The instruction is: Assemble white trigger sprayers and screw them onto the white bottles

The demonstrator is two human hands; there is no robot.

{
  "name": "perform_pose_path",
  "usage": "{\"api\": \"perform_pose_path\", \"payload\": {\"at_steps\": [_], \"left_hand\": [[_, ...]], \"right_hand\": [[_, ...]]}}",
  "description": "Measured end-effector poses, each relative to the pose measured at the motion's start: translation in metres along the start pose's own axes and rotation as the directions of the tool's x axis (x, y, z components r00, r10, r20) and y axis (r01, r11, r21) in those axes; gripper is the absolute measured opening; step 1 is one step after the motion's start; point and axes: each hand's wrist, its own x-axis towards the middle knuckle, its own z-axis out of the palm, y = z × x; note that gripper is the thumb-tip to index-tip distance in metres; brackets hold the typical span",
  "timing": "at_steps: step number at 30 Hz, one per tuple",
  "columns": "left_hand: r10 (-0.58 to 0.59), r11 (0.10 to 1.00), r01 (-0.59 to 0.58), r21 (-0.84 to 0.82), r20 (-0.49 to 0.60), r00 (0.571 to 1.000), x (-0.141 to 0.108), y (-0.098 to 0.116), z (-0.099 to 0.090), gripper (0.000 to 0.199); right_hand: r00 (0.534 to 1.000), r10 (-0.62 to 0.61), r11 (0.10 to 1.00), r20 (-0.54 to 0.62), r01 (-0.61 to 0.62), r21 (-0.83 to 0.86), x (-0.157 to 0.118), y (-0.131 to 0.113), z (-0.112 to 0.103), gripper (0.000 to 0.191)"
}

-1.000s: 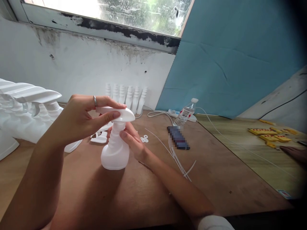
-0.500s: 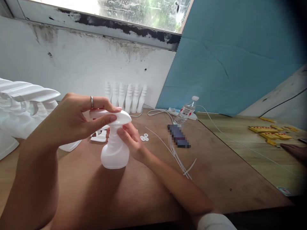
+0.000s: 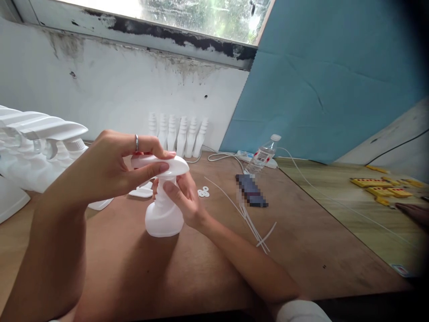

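A white spray bottle (image 3: 164, 219) stands upright on the brown table in front of me. My left hand (image 3: 134, 156), with a ring on one finger, grips the white sprayer head (image 3: 179, 166) from above, thumb on the near side. Around the ribbed neck just below it, my right hand (image 3: 186, 197) is closed, its thumb on the near face. The joint between head and neck is partly covered by my fingers. Behind the bottle lie white plastic pieces (image 3: 142, 192), half hidden by my hands.
At left are several assembled white spray bottles (image 3: 43, 147); by the wall stand several ribbed white parts (image 3: 182, 136). Rightward lie small white rings (image 3: 203, 192), thin white tubes (image 3: 253, 226), a phone (image 3: 251, 190), a water bottle (image 3: 261, 156) and yellow items (image 3: 372, 182). Another person's hand (image 3: 412, 212) shows at far right.
The whole view has shifted slightly, so things appear a little further right. Both hands keep their hold on the spray bottle, with hardly any change in their grip.
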Motion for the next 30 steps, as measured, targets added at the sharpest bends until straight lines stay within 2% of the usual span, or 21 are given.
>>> {"api": "perform_pose_path", "payload": {"at_steps": [4, 6, 9, 13, 17, 21, 25, 26, 30], "left_hand": [[0.035, 0.999, -0.036, 0.013, 0.013, 0.999, -0.0001, 0.0028, 0.0006, 0.015], [0.058, 0.998, -0.058, 0.036, -0.002, 0.998, -0.0006, 0.0042, 0.0005, 0.013], [0.051, 0.998, -0.051, 0.028, -0.002, 0.999, -0.0018, 0.0063, -0.0002, 0.015], [0.046, 0.999, -0.047, 0.026, 0.020, 0.999, -0.0026, 0.0072, -0.0010, 0.016], [0.045, 0.999, -0.045, 0.008, 0.040, 0.998, -0.0016, 0.0061, -0.0010, 0.016], [0.046, 0.999, -0.046, -0.006, 0.059, 0.997, -0.0009, 0.0060, -0.0021, 0.014], [0.046, 0.999, -0.045, -0.020, 0.061, 0.997, -0.0020, 0.0049, -0.0035, 0.013], [0.046, 0.999, -0.044, -0.027, 0.067, 0.997, -0.0023, 0.0047, -0.0035, 0.014], [0.034, 0.999, -0.034, -0.008, 0.070, 0.997, -0.0026, 0.0059, -0.0033, 0.015]], "right_hand": [[0.997, 0.018, 0.999, -0.079, -0.020, -0.031, -0.0010, -0.0013, -0.0001, 0.051], [0.998, 0.012, 1.000, -0.060, -0.013, -0.016, -0.0021, -0.0008, -0.0014, 0.052], [0.999, 0.009, 0.999, 0.033, -0.011, 0.047, -0.0044, 0.0010, -0.0041, 0.044], [0.998, 0.037, 0.999, -0.048, -0.038, -0.031, -0.0057, 0.0017, -0.0033, 0.039], [1.000, 0.014, 1.000, -0.005, -0.014, 0.005, -0.0051, -0.0013, 0.0006, 0.040], [0.996, 0.043, 0.998, -0.072, -0.046, -0.031, -0.0050, -0.0035, 0.0008, 0.040], [0.998, 0.009, 0.999, 0.057, -0.011, 0.030, -0.0072, -0.0010, -0.0026, 0.033], [0.998, 0.005, 0.999, 0.058, -0.007, 0.040, -0.0077, 0.0000, -0.0027, 0.032], [0.998, 0.016, 1.000, -0.065, -0.016, -0.002, -0.0078, 0.0034, -0.0012, 0.039]]}}
